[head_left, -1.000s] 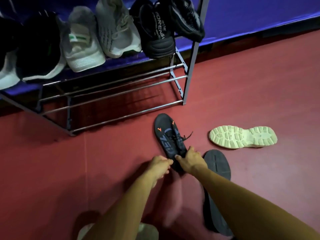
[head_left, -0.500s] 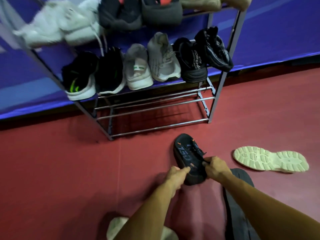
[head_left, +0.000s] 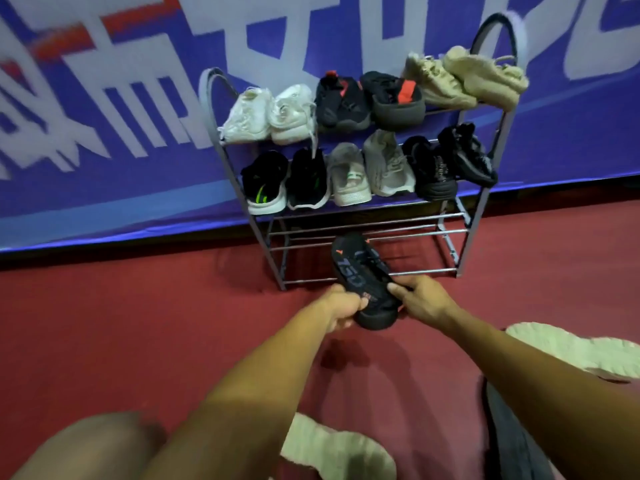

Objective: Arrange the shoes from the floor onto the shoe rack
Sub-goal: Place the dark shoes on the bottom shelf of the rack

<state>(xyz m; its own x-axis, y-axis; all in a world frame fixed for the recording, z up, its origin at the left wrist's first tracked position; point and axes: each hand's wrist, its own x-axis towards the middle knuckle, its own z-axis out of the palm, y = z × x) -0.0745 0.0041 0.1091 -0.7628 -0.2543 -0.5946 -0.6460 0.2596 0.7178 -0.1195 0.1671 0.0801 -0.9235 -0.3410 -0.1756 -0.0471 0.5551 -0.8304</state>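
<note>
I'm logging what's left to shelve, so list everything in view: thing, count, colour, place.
shoe rack: one, grey metal, against the banner; bottom tier bare.
top-tier shoes: six; two white left, two black with red middle, two beige right.
middle-tier shoes: six; two black with green left, two grey middle, two black right.
black shoe: one, black with orange marks, held in front of the bottom tier.
cream shoe: one, sole up, floor at right.
pale shoe: one, floor near the bottom edge.
dark shoe: one, floor, partly hidden by the right arm.
banner: one, blue with white lettering, behind.
floor: red.
left hand: grips the shoe's heel.
right hand: grips its other side.
</note>
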